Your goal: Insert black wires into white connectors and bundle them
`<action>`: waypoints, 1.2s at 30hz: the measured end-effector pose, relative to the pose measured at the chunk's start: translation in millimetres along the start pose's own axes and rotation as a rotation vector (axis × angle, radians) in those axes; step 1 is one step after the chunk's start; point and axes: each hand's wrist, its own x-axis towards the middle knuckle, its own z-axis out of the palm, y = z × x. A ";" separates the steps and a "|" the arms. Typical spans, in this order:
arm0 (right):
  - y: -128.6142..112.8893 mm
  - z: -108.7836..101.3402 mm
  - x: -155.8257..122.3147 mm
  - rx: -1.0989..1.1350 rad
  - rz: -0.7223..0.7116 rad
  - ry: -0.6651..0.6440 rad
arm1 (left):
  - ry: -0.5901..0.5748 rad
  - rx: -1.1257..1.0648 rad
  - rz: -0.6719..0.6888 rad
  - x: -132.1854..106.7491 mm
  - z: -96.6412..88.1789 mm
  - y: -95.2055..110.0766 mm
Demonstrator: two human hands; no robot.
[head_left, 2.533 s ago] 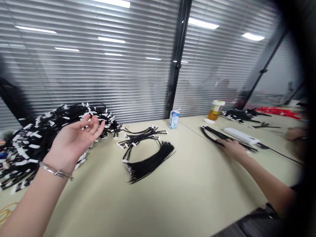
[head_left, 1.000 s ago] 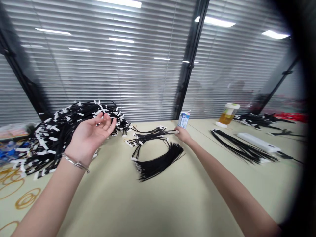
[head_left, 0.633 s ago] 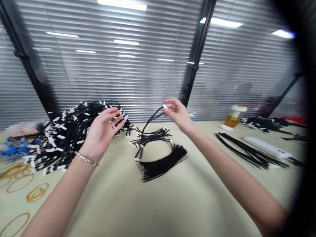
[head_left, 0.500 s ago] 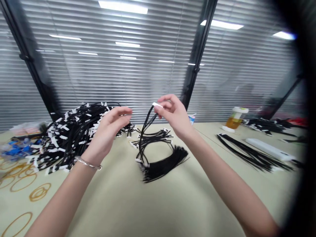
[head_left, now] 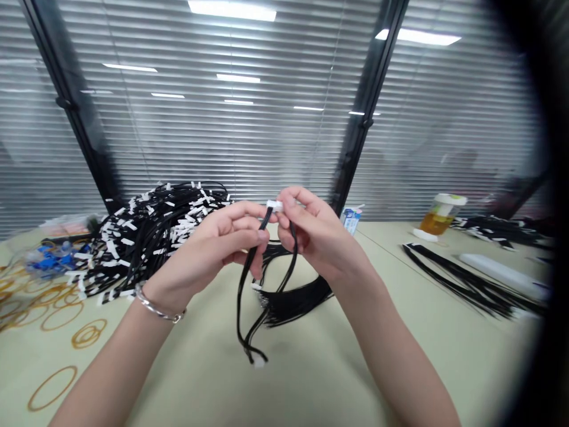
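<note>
Both hands are raised together over the table, holding one black cable [head_left: 242, 302] with white connectors. My right hand [head_left: 317, 237] pinches the white connector at its top end. My left hand [head_left: 213, 252] pinches the cable just below that connector, and a bracelet circles its wrist. The cable hangs down in a loop, its other white end dangling near the table top. Behind my hands lies a small bundle of black cables [head_left: 293, 299], partly hidden.
A big heap of black cables with white connectors [head_left: 151, 228] lies at the left. Rubber bands [head_left: 66, 323] are scattered on the beige table [head_left: 311, 379]. A small carton [head_left: 351, 218], a jar of amber liquid [head_left: 440, 214] and more black cables [head_left: 466, 281] sit at the right.
My right hand went from the far right cables to the middle bundle, picked one cable by its connector and lifted it. My left hand then closed on that cable.
</note>
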 end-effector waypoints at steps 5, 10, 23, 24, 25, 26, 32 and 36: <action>2.1 -4.6 1.1 0.119 0.180 0.063 | 0.016 -0.151 -0.141 3.2 -3.4 -1.5; 7.7 -10.0 5.0 0.215 0.237 0.066 | -0.009 -0.156 -0.153 7.1 -8.3 -4.7; 25.5 -14.1 5.1 -0.072 0.092 0.013 | 0.007 0.214 -0.013 16.5 -9.5 -23.1; 26.8 -14.1 5.1 -0.081 0.096 0.003 | 0.002 0.237 0.000 16.9 -9.2 -23.4; 27.9 -14.1 5.1 -0.085 0.103 -0.008 | 0.000 0.255 0.015 17.1 -9.1 -23.5; 29.0 -14.0 5.0 -0.088 0.111 -0.019 | 0.003 0.268 0.030 17.2 -9.1 -23.4; 39.8 -0.9 3.4 -0.137 0.172 -0.178 | 0.209 0.211 0.141 16.8 -18.8 -16.6; 64.9 20.5 -1.8 -0.227 0.167 -0.336 | 0.419 0.057 0.291 14.1 -32.3 -2.6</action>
